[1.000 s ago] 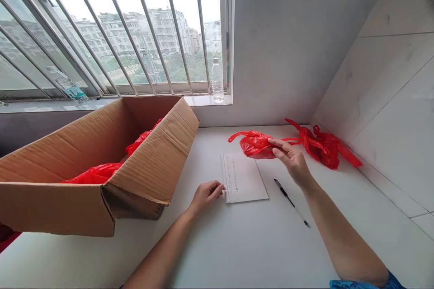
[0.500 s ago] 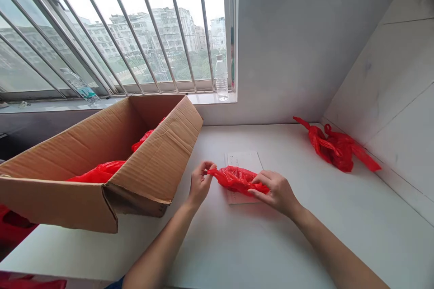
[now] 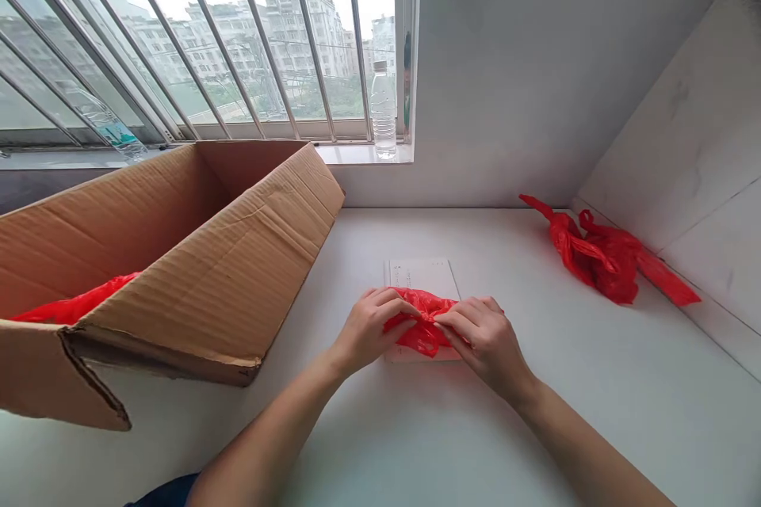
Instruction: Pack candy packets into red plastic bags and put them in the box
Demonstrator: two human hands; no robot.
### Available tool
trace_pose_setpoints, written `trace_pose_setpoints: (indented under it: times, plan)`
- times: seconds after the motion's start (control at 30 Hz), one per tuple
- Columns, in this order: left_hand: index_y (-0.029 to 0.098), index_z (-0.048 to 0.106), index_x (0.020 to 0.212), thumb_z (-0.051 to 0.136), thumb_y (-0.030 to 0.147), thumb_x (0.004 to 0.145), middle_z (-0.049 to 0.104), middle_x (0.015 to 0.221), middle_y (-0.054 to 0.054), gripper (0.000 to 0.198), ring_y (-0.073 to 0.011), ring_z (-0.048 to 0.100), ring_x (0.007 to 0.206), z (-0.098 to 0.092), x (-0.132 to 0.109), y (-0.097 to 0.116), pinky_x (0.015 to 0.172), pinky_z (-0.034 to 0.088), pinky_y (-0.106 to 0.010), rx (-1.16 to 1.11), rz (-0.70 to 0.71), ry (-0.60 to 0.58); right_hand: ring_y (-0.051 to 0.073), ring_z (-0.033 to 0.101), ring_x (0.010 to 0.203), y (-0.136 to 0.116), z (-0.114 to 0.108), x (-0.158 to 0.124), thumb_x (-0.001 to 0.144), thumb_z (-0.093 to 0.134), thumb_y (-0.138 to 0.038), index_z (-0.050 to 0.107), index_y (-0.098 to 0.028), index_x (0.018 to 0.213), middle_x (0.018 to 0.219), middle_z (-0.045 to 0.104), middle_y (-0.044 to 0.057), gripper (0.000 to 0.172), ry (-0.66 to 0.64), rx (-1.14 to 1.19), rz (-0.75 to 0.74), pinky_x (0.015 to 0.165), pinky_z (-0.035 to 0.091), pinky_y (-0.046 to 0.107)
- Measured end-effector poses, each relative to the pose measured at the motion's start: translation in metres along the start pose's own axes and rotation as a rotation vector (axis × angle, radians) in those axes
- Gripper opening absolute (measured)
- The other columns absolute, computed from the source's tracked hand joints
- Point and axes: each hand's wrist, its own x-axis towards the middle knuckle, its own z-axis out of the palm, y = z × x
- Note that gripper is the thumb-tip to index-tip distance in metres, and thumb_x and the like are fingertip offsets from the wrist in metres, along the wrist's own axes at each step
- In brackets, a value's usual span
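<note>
L hand: on the left end of the red plastic bag (image 3: 423,325), fingers curled over the top, gripping it down w/ the fingertips near the middle.

R hand: on the right end of the same bag, grasping it the same way; fingertips just beside my L ones, nearly touching.

Bag: bunched up btwn my hands, flattened against the paper, red lobe poking out toward me below the fingers.

Long axis: roughly side to side across my view, hard to judge exactly as my hands cover most of it.

Under bag: white sheet of paper (image 3: 419,276), lying on the white counter (image 3: 594,428), top part showing past the bag, lower edge just visible below it.

R side: 2nd red bag (image 3: 603,261) in a loose heap in the corner by the tiled wall (image 3: 671,95), well apart from my R hand.

L side: open cardboard box (image 3: 208,253) on the counter, near my L hand, bit of red plastic (image 3: 74,306) showing inside.

Ahead: upright water bottle (image 3: 384,112) on the sill, beside the window bars (image 3: 238,40).
</note>
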Motion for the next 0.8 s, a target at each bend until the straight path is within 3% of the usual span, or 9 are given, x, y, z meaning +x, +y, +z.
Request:
trace_pose_setpoints:
  times: [0.13,0.27,0.4,0.47,0.6,0.7,0.8]
  plan:
    - [0.023,0.068,0.103,0.054,0.032,0.097,0.067,0.085,-0.002,0.018,-0.0159,0.06,0.082,-0.01,0.0,-0.001,0.081,0.045,-0.03,-0.178,-0.13,0.087,0.015,0.058,0.073,0.01,-0.009,0.0,0.1,0.051,-0.018,0.065,-0.023,0.092,0.078,0.068,0.001,0.017,0.042,-0.027,0.033,0.078,0.037,0.033]
    - [0.022,0.066,0.11,0.058,0.037,0.094,0.06,0.082,-0.001,0.023,-0.0155,0.058,0.082,-0.028,-0.002,-0.019,0.077,0.048,-0.027,-0.347,-0.305,0.254,0.014,0.057,0.07,0.029,-0.023,-0.001,0.096,0.054,-0.019,0.061,-0.022,0.086,0.075,0.064,-0.002,0.013,0.138,-0.041,0.13,0.078,0.038,0.032]
    - [0.022,0.065,0.112,0.056,0.036,0.094,0.059,0.085,-0.002,0.024,-0.0165,0.059,0.085,-0.037,-0.003,-0.026,0.076,0.049,-0.027,-0.287,-0.364,0.343,0.016,0.059,0.072,0.038,-0.032,-0.002,0.094,0.055,-0.021,0.057,-0.022,0.083,0.077,0.064,-0.001,0.011,0.143,-0.06,0.227,0.078,0.04,0.034]
    - [0.023,0.064,0.116,0.051,0.034,0.097,0.06,0.095,-0.003,0.026,-0.0175,0.06,0.092,-0.034,-0.002,-0.019,0.083,0.049,-0.03,-0.173,-0.303,0.34,0.02,0.062,0.085,0.033,-0.03,-0.001,0.094,0.055,-0.026,0.057,-0.022,0.093,0.091,0.068,0.002,0.005,0.128,-0.043,0.244,0.081,0.041,0.035]
    - [0.028,0.055,0.133,0.061,0.037,0.092,0.058,0.129,-0.008,0.041,-0.0233,0.057,0.114,-0.018,-0.002,0.004,0.097,0.045,-0.037,0.075,-0.062,0.191,0.024,0.058,0.112,0.011,-0.017,0.005,0.095,0.058,-0.038,0.05,-0.02,0.129,0.124,0.064,0.008,0.039,0.104,0.022,0.22,0.097,0.04,0.039]
    - [0.028,0.062,0.121,0.064,0.033,0.091,0.066,0.114,-0.005,0.03,-0.0212,0.06,0.101,-0.007,-0.003,0.013,0.09,0.044,-0.037,0.206,0.037,0.182,0.022,0.06,0.105,-0.004,-0.006,0.01,0.096,0.057,-0.037,0.049,-0.021,0.135,0.112,0.068,0.006,0.043,0.065,0.038,0.21,0.1,0.038,0.04]
    - [0.024,0.067,0.095,0.061,0.028,0.093,0.066,0.09,-0.001,0.007,-0.0162,0.059,0.084,-0.006,-0.003,0.015,0.083,0.042,-0.033,0.161,0.049,0.265,0.02,0.061,0.087,-0.007,-0.004,0.01,0.098,0.054,-0.031,0.063,-0.024,0.111,0.084,0.068,0.001,0.017,0.047,0.048,0.23,0.097,0.039,0.04]
